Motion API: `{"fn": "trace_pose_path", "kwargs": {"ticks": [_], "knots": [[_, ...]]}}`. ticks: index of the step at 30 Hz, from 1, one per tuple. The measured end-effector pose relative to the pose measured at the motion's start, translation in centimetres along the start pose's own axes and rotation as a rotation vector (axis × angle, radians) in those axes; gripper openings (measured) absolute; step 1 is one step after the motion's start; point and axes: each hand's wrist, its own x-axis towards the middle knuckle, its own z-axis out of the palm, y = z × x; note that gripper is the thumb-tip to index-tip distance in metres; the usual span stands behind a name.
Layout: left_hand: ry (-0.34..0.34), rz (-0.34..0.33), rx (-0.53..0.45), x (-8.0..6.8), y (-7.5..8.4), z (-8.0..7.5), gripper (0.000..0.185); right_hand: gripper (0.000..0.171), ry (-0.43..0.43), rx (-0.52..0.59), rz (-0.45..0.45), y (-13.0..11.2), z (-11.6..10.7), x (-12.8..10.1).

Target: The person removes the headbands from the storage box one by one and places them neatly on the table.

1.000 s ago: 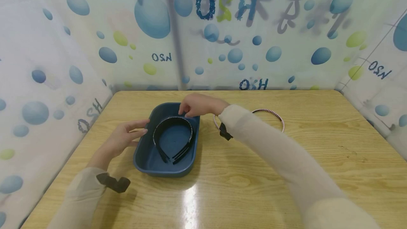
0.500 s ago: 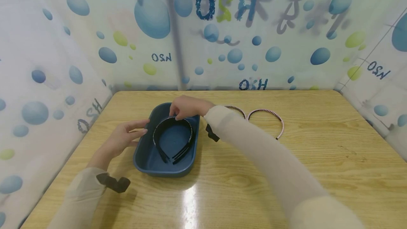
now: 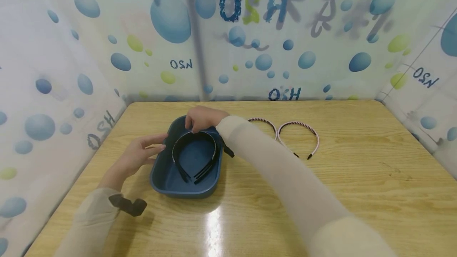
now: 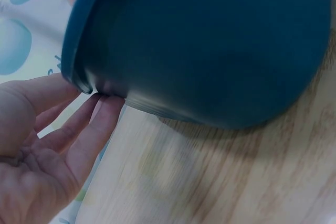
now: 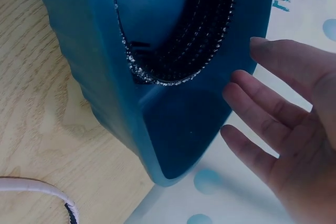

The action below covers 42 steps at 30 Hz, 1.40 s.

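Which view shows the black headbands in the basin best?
The head view: the black headbands lie whole inside the blue basin. The right wrist view shows only their studded arch up close. The left wrist view shows just the basin's outer wall.

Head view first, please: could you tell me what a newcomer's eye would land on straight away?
The dark blue tub at the table's left-centre, with black headbands lying inside it. Both hands meet there: the left hand touches the tub's left rim with straight fingers, and the right hand hovers over its far end. Two thin pink headbands lie on the wood to the right.
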Motion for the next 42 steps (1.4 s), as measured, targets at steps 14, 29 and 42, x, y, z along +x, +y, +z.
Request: {"fn": "trace_pose_path", "kwargs": {"ticks": [14,29,42], "knots": [[0.004,-0.013,-0.012,0.0,0.0,0.0,0.057,0.033,-0.037,-0.03,0.086,0.2,0.1,1.1],[0.014,-0.001,-0.006,0.0,-0.5,0.1,0.056,0.033,-0.069,-0.053,0.127,0.2,0.2,1.6],[0.002,-0.008,0.0,0.2,-0.2,0.0,0.056,0.031,-0.077,-0.037,0.148,0.1,0.2,1.6]]}}
